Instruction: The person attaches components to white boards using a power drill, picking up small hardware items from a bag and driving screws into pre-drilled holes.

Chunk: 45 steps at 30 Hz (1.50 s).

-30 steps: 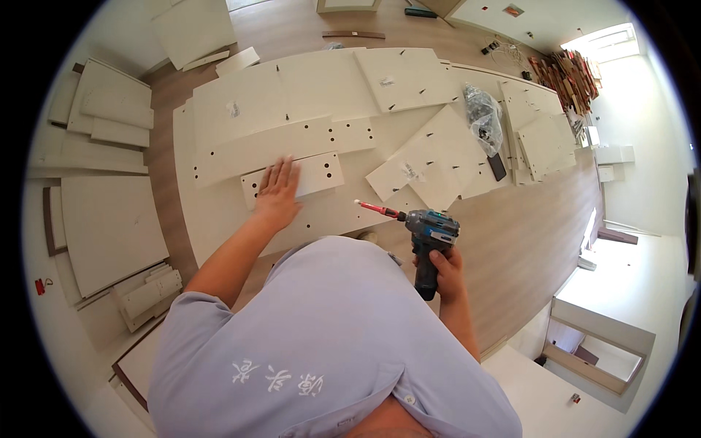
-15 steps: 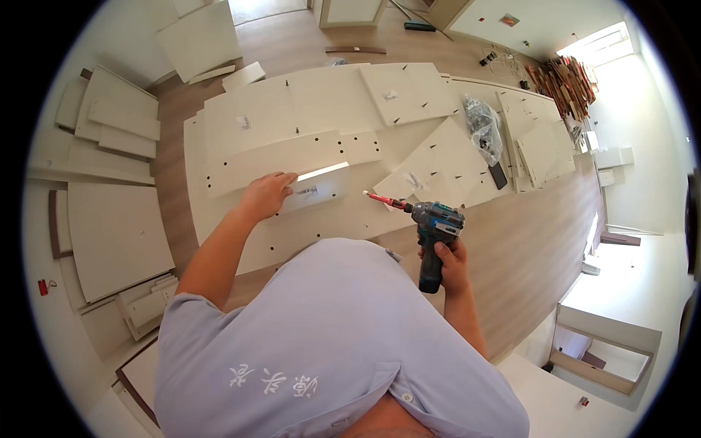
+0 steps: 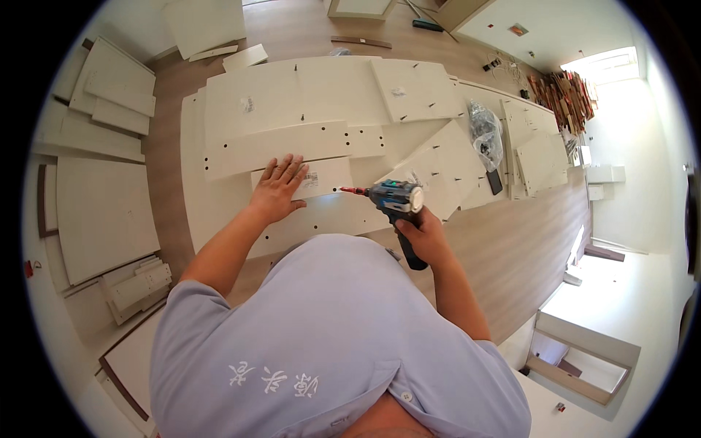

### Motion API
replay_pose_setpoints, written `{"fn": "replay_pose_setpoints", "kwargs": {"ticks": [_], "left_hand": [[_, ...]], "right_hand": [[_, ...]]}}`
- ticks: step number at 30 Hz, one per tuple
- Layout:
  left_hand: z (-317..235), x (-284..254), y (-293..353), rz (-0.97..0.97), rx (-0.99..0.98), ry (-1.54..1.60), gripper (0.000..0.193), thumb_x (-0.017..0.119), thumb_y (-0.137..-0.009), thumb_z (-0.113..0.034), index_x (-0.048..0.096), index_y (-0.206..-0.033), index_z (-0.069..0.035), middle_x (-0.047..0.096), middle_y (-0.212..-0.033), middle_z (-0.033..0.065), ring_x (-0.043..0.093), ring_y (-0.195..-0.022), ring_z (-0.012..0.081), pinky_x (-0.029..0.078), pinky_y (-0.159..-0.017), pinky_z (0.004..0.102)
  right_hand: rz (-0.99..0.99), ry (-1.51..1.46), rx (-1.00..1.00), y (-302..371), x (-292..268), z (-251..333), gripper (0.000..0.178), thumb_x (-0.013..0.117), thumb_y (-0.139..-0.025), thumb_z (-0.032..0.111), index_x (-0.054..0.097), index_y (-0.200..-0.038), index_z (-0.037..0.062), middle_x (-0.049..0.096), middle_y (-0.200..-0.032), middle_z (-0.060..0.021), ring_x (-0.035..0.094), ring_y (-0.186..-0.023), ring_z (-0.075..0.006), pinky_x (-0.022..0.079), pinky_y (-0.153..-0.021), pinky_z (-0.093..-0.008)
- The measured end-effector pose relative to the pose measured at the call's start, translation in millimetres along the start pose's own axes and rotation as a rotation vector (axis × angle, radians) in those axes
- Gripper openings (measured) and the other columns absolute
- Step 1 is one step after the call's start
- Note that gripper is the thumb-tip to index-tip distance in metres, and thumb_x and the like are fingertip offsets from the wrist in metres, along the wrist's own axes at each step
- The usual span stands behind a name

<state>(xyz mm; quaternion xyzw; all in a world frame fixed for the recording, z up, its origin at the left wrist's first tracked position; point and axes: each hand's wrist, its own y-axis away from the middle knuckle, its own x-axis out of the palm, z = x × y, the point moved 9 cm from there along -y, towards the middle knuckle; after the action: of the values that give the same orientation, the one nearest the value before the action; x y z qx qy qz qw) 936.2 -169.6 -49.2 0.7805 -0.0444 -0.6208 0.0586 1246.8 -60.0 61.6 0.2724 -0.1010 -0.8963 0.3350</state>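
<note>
While left hand point(image 3: 279, 191) pins small panel point(image 3: 321, 177), plastic bag point(image 3: 485, 136) holds hardware.

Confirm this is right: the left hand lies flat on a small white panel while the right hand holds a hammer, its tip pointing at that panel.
Not quite. The head view shows the right hand holding a cordless drill, not a hammer. The left hand does lie flat on the small white panel, and the drill's tip points at it.
</note>
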Motion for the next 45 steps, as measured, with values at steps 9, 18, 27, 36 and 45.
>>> {"fn": "replay_pose_setpoints", "kwargs": {"ticks": [9, 18, 27, 36, 45], "left_hand": [[2.4, 9.4, -1.3, -0.030, 0.010, -0.015, 0.090, 0.063, -0.098, -0.059, 0.027, -0.169, -0.016, 0.020, -0.178, 0.0060, 0.013, -0.165, 0.0262, 0.008, -0.135, 0.0480], [1.3, 10.2, -3.7, -0.016, 0.019, -0.020, 0.089, 0.061, -0.100, -0.057, 0.026, -0.169, -0.014, 0.019, -0.178, 0.0081, 0.011, -0.165, 0.0269, 0.006, -0.135, 0.0481], [3.5, 13.0, -2.9, 0.015, 0.003, -0.022, 0.092, 0.064, -0.099, -0.057, 0.026, -0.169, -0.012, 0.017, -0.178, 0.0105, 0.011, -0.165, 0.0292, 0.007, -0.134, 0.0489], [2.5, 12.9, 0.5, -0.031, 0.019, -0.040, 0.091, 0.063, -0.099, -0.057, 0.026, -0.169, -0.012, 0.018, -0.178, 0.0096, 0.011, -0.165, 0.0283, 0.008, -0.135, 0.0479], [1.4, 9.4, -1.1, -0.034, 0.024, -0.033, 0.089, 0.066, -0.099, -0.053, 0.028, -0.168, -0.013, 0.021, -0.177, 0.0092, 0.015, -0.165, 0.0282, 0.010, -0.134, 0.0480]], "right_hand": [[0.248, 0.874, -0.154, -34.6, 50.9, 123.2, 0.035, 0.070, -0.097, 0.026, 0.056, -0.115, -0.0012, 0.073, -0.102, -0.0242, 0.070, -0.098, -0.0454, 0.055, -0.086, -0.0539], [0.342, 1.080, -0.221, -43.4, 73.0, 127.8, 0.035, 0.067, -0.099, 0.028, 0.054, -0.111, -0.0019, 0.074, -0.095, -0.0227, 0.072, -0.093, -0.0438, 0.056, -0.081, -0.0531], [0.395, 1.119, -0.169, -34.8, 94.9, 141.1, 0.039, 0.066, -0.097, 0.026, 0.058, -0.120, -0.0041, 0.075, -0.102, -0.0258, 0.072, -0.096, -0.0461, 0.057, -0.087, -0.0539], [0.355, 1.033, -0.163, -49.0, 68.7, 114.0, 0.040, 0.064, -0.101, 0.030, 0.054, -0.123, -0.0026, 0.074, -0.110, -0.0232, 0.071, -0.104, -0.0432, 0.056, -0.091, -0.0525], [0.388, 1.019, -0.189, -44.8, 58.0, 136.4, 0.038, 0.066, -0.099, 0.031, 0.057, -0.121, 0.0018, 0.074, -0.112, -0.0213, 0.069, -0.106, -0.0440, 0.055, -0.092, -0.0513]]}}
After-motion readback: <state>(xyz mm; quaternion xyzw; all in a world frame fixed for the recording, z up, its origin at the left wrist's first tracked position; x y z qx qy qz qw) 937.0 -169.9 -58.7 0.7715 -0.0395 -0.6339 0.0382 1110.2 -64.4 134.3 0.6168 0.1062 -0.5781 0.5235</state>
